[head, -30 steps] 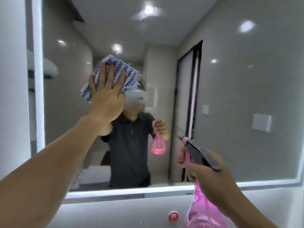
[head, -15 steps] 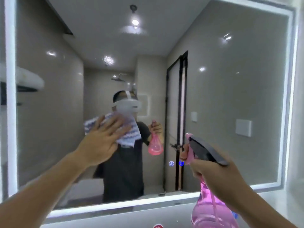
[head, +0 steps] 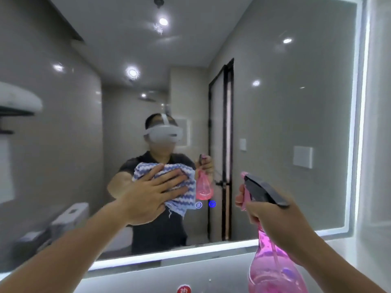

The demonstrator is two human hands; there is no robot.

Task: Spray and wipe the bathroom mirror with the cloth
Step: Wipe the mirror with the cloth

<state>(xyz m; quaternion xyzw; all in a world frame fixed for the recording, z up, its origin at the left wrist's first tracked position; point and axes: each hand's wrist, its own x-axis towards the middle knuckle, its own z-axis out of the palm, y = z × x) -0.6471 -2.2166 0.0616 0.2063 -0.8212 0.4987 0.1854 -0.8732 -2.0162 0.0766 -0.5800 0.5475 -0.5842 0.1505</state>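
Observation:
The large wall mirror (head: pixel 275 115) with a lit white border fills the view. My left hand (head: pixel 151 193) presses a blue-and-white striped cloth (head: pixel 184 195) flat against the glass, low and near the middle, fingers spread over it. My right hand (head: pixel 273 214) grips a pink spray bottle (head: pixel 275 269) by its neck, a finger on the dark trigger head (head: pixel 262 190), nozzle pointing left toward the mirror. The bottle's lower part runs out of the frame.
Two small blue touch icons (head: pixel 205 204) glow on the glass just right of the cloth. A red round cap (head: pixel 184 289) sits below the mirror at the bottom edge. The reflection shows a person, a dark-framed door and a toilet.
My left hand has slid the cloth down the mirror from high up to low and rightward. The view has tilted up and right. The right hand keeps the bottle in the same pose.

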